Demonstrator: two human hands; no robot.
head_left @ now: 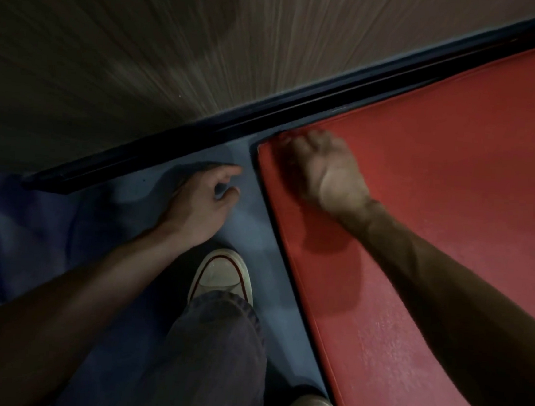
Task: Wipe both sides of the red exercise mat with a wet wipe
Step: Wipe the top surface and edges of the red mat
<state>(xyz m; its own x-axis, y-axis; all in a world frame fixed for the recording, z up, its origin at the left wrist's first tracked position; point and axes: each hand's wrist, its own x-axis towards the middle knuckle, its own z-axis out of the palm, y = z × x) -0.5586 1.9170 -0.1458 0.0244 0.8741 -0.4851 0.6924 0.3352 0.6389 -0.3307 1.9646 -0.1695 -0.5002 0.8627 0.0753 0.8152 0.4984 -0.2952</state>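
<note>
I see the flat red exercise mat (434, 216) lying on the blue-grey floor (251, 233), taking up the right half of the view, its near corner up by the dark baseboard strip (200, 140) w/ the brown striped wall (144, 49) behind. My right hand (323, 172) is down on that corner of the mat, fingers curled under toward the edge; it's motion-blurred, so I can't tell if it pinches a wipe or the mat edge. My left hand (205, 198) hovers over the floor just left of the mat, apart from it, fingers loosely curled, thumb and index near each other but holding nothing. Below, a dark trouser leg (216, 343) and two cream sneakers w/ red trim (222, 274) stand beside the mat's long edge.
</note>
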